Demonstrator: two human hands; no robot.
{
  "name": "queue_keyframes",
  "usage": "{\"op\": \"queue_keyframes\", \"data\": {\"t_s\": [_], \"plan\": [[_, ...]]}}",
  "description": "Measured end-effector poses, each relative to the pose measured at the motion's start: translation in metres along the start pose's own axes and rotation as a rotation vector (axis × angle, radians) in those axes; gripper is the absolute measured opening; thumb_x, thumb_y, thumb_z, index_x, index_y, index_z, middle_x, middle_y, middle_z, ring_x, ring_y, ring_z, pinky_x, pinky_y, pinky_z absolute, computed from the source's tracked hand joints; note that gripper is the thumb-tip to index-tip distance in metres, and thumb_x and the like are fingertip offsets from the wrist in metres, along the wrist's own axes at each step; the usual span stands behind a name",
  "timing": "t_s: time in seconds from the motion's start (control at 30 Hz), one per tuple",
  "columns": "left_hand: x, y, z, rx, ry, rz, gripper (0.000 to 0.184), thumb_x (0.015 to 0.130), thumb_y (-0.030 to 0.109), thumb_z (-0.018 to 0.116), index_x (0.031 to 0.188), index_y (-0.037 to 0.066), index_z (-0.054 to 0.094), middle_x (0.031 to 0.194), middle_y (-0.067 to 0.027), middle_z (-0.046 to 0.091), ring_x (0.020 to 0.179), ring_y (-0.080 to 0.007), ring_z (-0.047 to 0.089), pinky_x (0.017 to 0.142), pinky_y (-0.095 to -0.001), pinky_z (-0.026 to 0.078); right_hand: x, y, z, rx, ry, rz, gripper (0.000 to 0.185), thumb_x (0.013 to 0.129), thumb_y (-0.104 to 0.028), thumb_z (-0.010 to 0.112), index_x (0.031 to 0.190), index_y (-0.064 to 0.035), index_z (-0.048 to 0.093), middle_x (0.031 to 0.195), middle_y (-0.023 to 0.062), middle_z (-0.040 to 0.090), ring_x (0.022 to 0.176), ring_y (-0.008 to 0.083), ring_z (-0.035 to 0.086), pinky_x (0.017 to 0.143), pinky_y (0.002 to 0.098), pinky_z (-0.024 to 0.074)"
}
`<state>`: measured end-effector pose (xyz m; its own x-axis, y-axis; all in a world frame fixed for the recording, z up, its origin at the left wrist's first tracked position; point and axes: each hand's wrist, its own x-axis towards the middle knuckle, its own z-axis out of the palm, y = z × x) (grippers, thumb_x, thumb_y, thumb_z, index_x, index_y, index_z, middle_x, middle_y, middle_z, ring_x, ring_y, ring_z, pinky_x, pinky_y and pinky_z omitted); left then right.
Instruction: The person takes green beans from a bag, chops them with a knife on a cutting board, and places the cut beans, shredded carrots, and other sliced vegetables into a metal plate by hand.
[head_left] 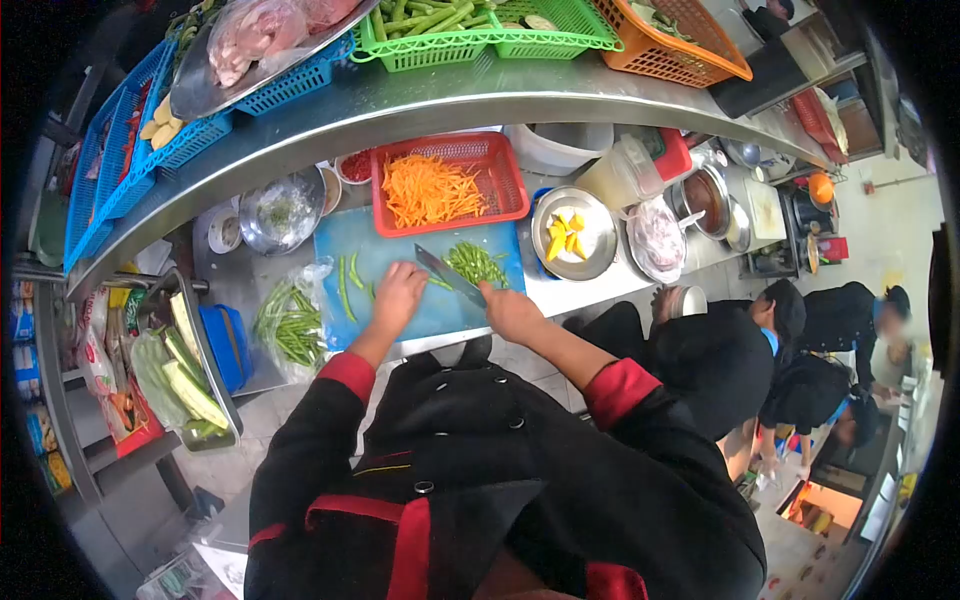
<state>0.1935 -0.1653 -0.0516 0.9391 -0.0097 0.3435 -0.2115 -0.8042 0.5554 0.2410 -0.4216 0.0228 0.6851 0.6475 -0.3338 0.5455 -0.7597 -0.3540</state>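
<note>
My right hand (512, 312) grips a kitchen knife (449, 274), its blade slanting up and left over the blue cutting board (400, 325). My left hand (402, 287) rests on the board left of the blade, fingers curled down over green beans that are mostly hidden beneath them. Right of the blade lies a pile of cut green beans (474, 263). A few whole green beans (345, 290) lie on the board's left part. Beside the board, a clear plastic bag (293, 322) holds many more beans.
Behind the board stands a red basket (505, 180) of shredded carrot. A metal bowl (600, 225) with yellow pieces sits to the right, a larger metal bowl (283, 215) to the left. Overhead runs a steel shelf (440, 115) with baskets. Several people in black (712, 360) are at the right.
</note>
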Motion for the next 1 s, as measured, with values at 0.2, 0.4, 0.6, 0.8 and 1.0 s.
{"op": "queue_keyframes", "data": {"t_s": [0.2,0.4,0.6,0.8,1.0], "plan": [[0.005,0.015,-0.007,0.109,-0.025,0.050,0.015,0.082,0.015,0.070,0.097,0.012,0.073,0.094,-0.0032,0.061,0.097,-0.0267,0.057,0.085,-0.0394,0.049,0.010,-0.009,0.012,0.019,-0.038,0.050,0.031,0.091,-0.009,0.050,0.121,-0.0020,0.048,0.088,0.0249,0.070,0.082,0.0423,0.071,0.071,0.0531,0.0566],[-0.010,0.027,0.010,0.031,0.004,0.063,0.017,0.082,0.013,0.072,0.099,0.011,0.074,0.094,-0.0041,0.061,0.095,-0.0274,0.056,0.085,-0.0389,0.050,0.001,-0.001,0.021,0.075,0.004,0.006,0.029,0.090,-0.010,0.053,0.118,-0.0028,0.048,0.083,0.0261,0.069,0.078,0.0449,0.070,0.069,0.0547,0.0560],[-0.015,0.021,0.011,-0.031,0.023,0.042,0.016,0.080,0.010,0.075,0.096,0.008,0.072,0.096,-0.0077,0.061,0.097,-0.0295,0.058,0.085,-0.0398,0.051,0.000,-0.015,-0.017,-0.012,-0.103,-0.005,0.036,0.091,-0.011,0.050,0.126,-0.0047,0.048,0.087,0.0241,0.071,0.078,0.0421,0.072,0.069,0.0530,0.0574],[-0.018,0.013,0.003,-0.054,0.010,-0.031,0.014,0.081,0.010,0.075,0.094,0.007,0.071,0.097,-0.0085,0.063,0.097,-0.0302,0.061,0.085,-0.0402,0.053,0.015,-0.006,0.023,0.011,-0.057,-0.004,0.034,0.091,-0.010,0.051,0.125,-0.0031,0.049,0.086,0.0227,0.071,0.078,0.0407,0.072,0.068,0.0507,0.0581],[-0.018,0.012,0.005,-0.043,-0.008,-0.019,0.012,0.083,0.010,0.073,0.094,0.007,0.072,0.097,-0.0081,0.064,0.096,-0.0294,0.062,0.085,-0.0411,0.054,0.007,-0.019,0.006,0.060,-0.024,-0.024,0.029,0.089,-0.009,0.054,0.116,0.0002,0.048,0.079,0.0267,0.068,0.075,0.0455,0.069,0.067,0.0554,0.0554]]}}
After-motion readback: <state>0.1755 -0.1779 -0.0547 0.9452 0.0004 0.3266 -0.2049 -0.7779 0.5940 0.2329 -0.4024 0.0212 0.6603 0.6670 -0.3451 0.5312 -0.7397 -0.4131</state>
